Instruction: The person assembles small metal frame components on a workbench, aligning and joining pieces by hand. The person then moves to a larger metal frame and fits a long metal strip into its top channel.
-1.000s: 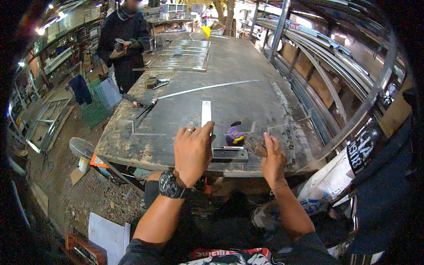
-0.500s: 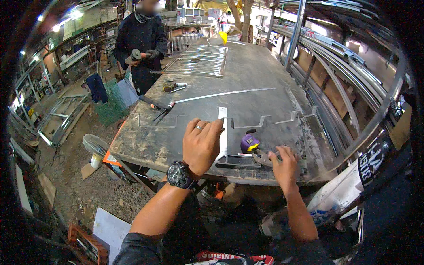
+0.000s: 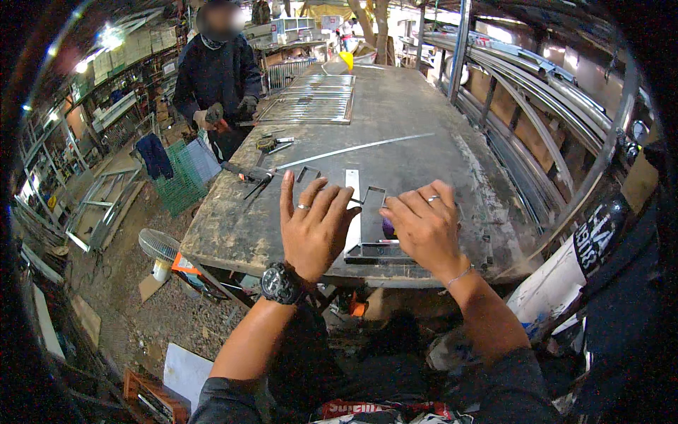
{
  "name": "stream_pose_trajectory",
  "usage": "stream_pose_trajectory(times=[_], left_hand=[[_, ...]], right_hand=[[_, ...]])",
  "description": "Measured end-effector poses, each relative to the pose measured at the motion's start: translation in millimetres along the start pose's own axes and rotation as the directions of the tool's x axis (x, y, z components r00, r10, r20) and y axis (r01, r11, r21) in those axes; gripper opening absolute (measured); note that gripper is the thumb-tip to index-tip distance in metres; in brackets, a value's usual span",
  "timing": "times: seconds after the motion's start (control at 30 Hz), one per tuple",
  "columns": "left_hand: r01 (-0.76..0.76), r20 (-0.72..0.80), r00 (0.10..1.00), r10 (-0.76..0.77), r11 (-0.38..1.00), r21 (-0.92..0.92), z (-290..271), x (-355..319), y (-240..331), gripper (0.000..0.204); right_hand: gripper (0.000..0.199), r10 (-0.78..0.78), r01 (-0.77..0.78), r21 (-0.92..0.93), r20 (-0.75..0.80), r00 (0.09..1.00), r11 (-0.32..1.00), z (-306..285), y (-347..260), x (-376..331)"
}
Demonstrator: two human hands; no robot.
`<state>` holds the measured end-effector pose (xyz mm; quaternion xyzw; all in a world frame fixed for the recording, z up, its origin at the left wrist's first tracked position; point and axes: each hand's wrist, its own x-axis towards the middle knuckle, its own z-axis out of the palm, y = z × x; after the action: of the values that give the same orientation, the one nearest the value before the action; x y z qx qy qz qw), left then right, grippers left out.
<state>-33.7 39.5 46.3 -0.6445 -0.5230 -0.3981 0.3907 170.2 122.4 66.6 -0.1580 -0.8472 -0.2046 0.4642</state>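
Nearest, the left hand (image 3: 316, 230) and right hand (image 3: 421, 230) lie spread flat, gripping nothing, over a flat metal strip (image 3: 352, 212) and dark angle bracket (image 3: 378, 252) at the surface's (image 3: 233, 233) six o'clock edge; uneven pressure could skew the strip toward the pliers (image 3: 248, 177) at ten o'clock.

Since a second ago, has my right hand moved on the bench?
Yes. The right hand has slid left along the workbench, now covering the purple tape measure it was beside, closer to the left hand.
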Motion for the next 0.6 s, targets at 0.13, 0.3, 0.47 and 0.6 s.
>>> stream_pose_trajectory(times=[0.13,0.3,0.47,0.6], left_hand=[[0.010,0.002,1.000,-0.010,0.997,-0.076,6.0,3.9,-7.9,0.028],[0.022,-0.036,0.999,-0.026,0.994,-0.105,5.9,-2.9,-9.8,0.025],[0.119,-0.068,0.990,-0.125,0.989,-0.092,-1.1,-10.1,-9.1,0.023],[0.153,-0.091,0.983,-0.158,0.986,-0.060,-4.4,-9.7,-10.5,0.023]], right_hand=[[0.012,-0.025,0.024,0.037,0.034,0.999,0.999,1.2,-4.1,-3.0],[0.011,0.001,-0.005,0.068,0.058,0.998,0.998,1.6,-9.2,-1.1],[0.018,0.025,-0.028,0.051,0.058,0.998,0.998,7.2,-22.0,4.8],[0.015,0.049,-0.051,0.059,0.024,0.999,0.997,12.7,-30.6,4.6]])
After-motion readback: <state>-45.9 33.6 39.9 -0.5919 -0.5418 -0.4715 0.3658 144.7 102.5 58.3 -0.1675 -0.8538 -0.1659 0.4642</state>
